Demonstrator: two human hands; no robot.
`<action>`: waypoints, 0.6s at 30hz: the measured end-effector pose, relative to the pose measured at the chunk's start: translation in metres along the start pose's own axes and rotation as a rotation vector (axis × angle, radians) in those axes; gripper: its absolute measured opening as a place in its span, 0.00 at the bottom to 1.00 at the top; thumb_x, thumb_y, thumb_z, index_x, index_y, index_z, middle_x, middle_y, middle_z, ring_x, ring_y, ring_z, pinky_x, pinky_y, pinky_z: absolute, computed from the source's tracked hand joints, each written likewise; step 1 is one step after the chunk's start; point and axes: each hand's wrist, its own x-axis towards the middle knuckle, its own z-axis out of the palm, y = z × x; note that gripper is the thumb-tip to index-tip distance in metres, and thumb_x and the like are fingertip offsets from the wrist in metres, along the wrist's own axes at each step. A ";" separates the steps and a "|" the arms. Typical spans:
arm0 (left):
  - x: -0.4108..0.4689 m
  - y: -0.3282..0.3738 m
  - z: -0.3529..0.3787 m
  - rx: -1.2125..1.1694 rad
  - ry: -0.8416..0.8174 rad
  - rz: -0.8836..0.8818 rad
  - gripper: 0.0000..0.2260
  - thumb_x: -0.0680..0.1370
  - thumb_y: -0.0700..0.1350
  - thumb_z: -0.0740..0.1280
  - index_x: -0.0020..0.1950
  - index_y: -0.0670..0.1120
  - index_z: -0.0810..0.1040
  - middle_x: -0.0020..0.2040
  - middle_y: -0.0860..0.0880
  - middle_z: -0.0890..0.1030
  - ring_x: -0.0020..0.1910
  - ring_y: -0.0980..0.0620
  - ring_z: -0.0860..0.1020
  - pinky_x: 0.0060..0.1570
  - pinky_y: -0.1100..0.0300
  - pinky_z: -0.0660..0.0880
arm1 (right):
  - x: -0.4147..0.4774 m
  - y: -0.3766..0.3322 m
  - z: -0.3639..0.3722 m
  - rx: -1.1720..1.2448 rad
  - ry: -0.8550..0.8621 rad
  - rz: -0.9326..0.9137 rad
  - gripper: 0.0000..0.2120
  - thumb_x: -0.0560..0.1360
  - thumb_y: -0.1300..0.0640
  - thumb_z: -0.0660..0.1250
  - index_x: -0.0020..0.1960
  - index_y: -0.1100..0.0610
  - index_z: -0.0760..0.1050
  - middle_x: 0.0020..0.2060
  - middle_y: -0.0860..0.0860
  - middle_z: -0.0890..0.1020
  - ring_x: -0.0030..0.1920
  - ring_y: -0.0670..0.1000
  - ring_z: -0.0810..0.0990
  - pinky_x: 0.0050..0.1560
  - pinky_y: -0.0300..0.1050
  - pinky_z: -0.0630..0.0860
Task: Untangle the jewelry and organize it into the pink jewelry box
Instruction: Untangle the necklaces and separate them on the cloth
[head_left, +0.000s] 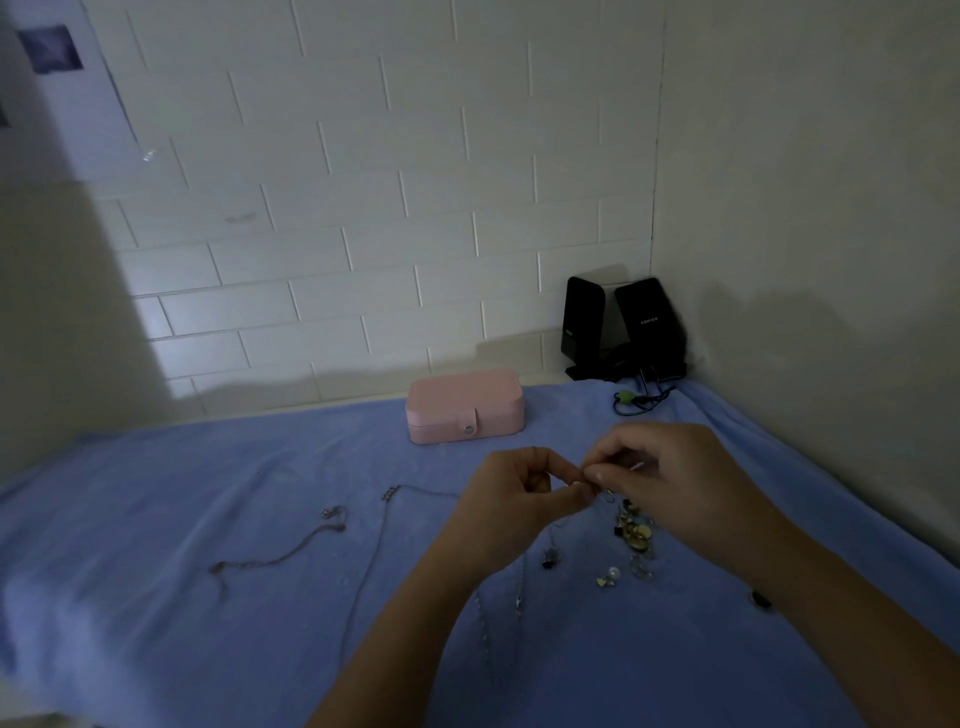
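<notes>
The pink jewelry box (465, 405) stands closed with its snap fastened, at the back of the blue cloth (156, 597). In front of it my left hand (511, 501) and my right hand (670, 478) meet fingertip to fingertip, both pinching a thin chain just above the tangled jewelry pile (631, 535) of gold discs, a pearl and small charms. A thin chain (517, 587) hangs from my fingers down to the cloth. Two separated necklaces lie to the left: a long one (379, 545) and a shorter pinkish one (280, 556).
Two black speakers (623, 325) stand in the back right corner with cables and a green plug (626, 399) trailing onto the cloth. White brick wall behind, plain wall on the right. A small dark piece (761, 599) lies by my right forearm.
</notes>
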 end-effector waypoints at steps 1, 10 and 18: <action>0.000 0.000 0.000 0.015 0.011 0.002 0.04 0.73 0.43 0.72 0.40 0.45 0.80 0.20 0.57 0.63 0.22 0.58 0.57 0.24 0.67 0.56 | 0.000 -0.001 -0.001 0.043 -0.019 0.032 0.08 0.73 0.64 0.69 0.41 0.51 0.81 0.37 0.45 0.83 0.41 0.40 0.81 0.45 0.30 0.75; 0.000 0.000 -0.003 0.093 0.003 -0.006 0.02 0.75 0.42 0.70 0.43 0.45 0.81 0.18 0.56 0.63 0.19 0.58 0.59 0.23 0.70 0.56 | -0.001 -0.002 -0.003 0.012 -0.022 0.099 0.08 0.68 0.63 0.75 0.38 0.50 0.81 0.33 0.45 0.83 0.37 0.40 0.81 0.40 0.30 0.76; 0.003 0.000 -0.007 0.031 0.011 -0.062 0.04 0.73 0.47 0.72 0.39 0.49 0.82 0.38 0.32 0.78 0.22 0.58 0.61 0.22 0.67 0.58 | -0.002 0.001 0.006 -0.208 -0.027 -0.196 0.06 0.70 0.64 0.72 0.44 0.54 0.79 0.39 0.44 0.79 0.42 0.43 0.79 0.40 0.38 0.77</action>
